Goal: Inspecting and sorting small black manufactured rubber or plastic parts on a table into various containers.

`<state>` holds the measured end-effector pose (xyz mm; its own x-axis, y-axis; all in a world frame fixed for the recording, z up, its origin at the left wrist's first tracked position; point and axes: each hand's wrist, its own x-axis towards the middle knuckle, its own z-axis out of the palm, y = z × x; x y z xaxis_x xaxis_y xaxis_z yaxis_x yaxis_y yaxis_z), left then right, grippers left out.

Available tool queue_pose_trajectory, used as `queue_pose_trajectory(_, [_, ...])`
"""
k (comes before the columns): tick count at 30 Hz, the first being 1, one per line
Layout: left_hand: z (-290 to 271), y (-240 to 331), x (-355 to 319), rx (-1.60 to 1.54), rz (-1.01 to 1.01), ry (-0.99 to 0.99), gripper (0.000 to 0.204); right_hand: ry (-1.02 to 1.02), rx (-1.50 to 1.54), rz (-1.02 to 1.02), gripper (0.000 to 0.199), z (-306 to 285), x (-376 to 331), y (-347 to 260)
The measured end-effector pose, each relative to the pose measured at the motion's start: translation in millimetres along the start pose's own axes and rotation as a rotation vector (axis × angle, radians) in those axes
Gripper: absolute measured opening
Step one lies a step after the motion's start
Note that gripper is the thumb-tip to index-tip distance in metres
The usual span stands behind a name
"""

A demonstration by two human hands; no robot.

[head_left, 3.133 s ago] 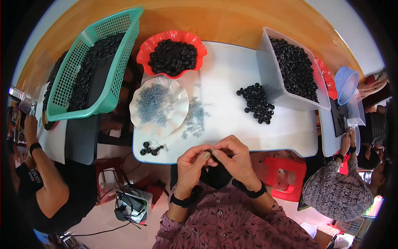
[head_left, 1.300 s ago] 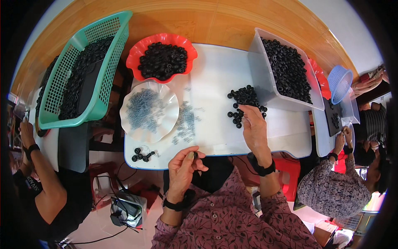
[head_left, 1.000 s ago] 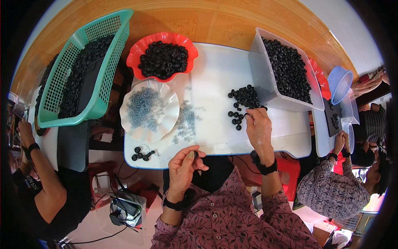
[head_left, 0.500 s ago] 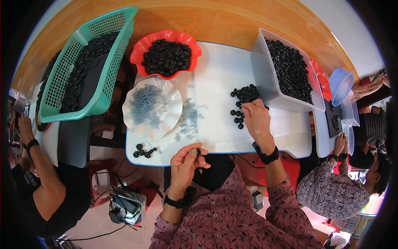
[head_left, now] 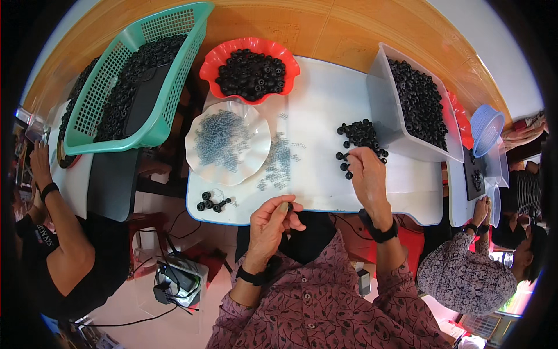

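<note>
Above the table's near edge, my left hand (head_left: 269, 228) pinches a small black round piece (head_left: 290, 206) between thumb and fingertips. My right hand (head_left: 369, 179) is over the table, its thumb and forefinger pressed together at the near side of a loose pile of black ring-shaped pieces (head_left: 361, 132). Whether a piece sits in those fingertips is hidden. To the left lies a scatter of tiny translucent pieces (head_left: 279, 163), beside a white wavy-rimmed plate (head_left: 260, 152) that holds more of them. Several black pieces (head_left: 207, 203) lie together near the table's left front corner.
A red scalloped bowl (head_left: 294, 68) of black pieces stands at the back. At the right is a clear plastic bin (head_left: 401, 138) full of them; at the left, a green basket (head_left: 152, 132). Co-workers sit on both sides, one in a patterned shirt (head_left: 465, 273).
The whole view has shifted, so the table appears a little farther right and higher. My left hand keeps its pinch on the black piece; my right hand stays by the pile.
</note>
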<state>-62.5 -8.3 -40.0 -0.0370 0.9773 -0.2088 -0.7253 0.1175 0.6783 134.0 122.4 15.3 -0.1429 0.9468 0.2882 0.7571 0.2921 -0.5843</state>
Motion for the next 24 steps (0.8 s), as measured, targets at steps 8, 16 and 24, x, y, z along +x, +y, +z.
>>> queue_pose_trajectory(8, [1, -2, 0, 0.012, 0.005, 0.006, 0.027, -0.088, 0.402, 0.117, 0.007, 25, -40, -14])
queue_pose_trajectory(16, [1, -3, 0, 0.003, 0.013, -0.008, 0.027, 0.013, 0.198, -0.006, 0.01, 33, -43, -11])
queue_pose_trajectory(24, [0, -2, -1, 0.01, 0.015, -0.005, 0.026, -0.008, 0.092, -0.092, 0.02, 38, -42, -20])
